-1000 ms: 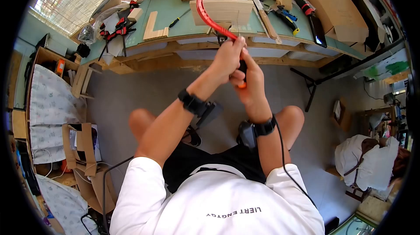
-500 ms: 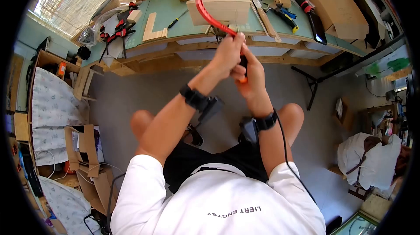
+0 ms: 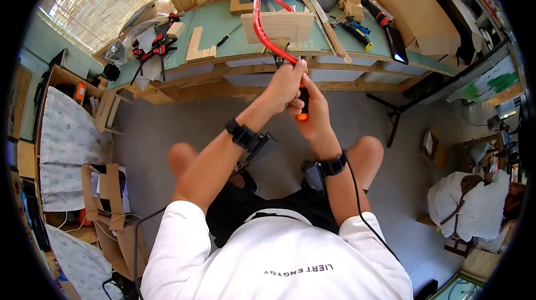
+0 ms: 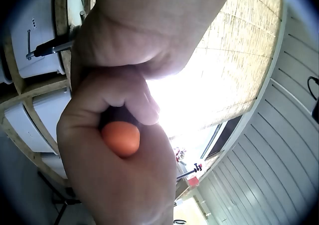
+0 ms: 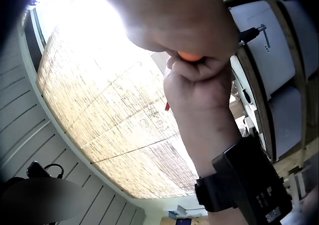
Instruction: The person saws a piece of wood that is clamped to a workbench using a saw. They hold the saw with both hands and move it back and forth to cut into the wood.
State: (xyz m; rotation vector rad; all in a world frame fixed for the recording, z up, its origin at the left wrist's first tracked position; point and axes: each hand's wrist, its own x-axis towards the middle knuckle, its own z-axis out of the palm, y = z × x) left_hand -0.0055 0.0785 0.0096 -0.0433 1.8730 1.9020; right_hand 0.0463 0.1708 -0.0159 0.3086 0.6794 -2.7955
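Note:
Both hands grip the black handle [image 3: 304, 99] of a coping saw, which has an orange butt end [image 4: 121, 138]. Its red bowed frame [image 3: 261, 25] arches over a pale wooden board [image 3: 295, 27] that stands upright at the bench's front edge. The left hand [image 3: 282, 89] wraps the handle on the left, close to the frame. From the right, the right hand [image 3: 316, 111] folds around it, palm against the left fingers. In the right wrist view the orange end peeks out between both hands. Hands hide most of the handle. A clamp [image 3: 281, 60] sits below the board.
On the green bench [image 3: 220, 23] lie an L-shaped wooden piece [image 3: 196, 47], a screwdriver [image 3: 228, 36] and red-black clamps [image 3: 153, 47] to the left. A long wooden strip [image 3: 335, 40], a yellow-black knife [image 3: 359, 37] and a cardboard box [image 3: 416, 18] lie right.
The saw shifts slightly toward the bench, then back toward the body, with both hands keeping their grip. The head view has tilted, so the bench appears lower.

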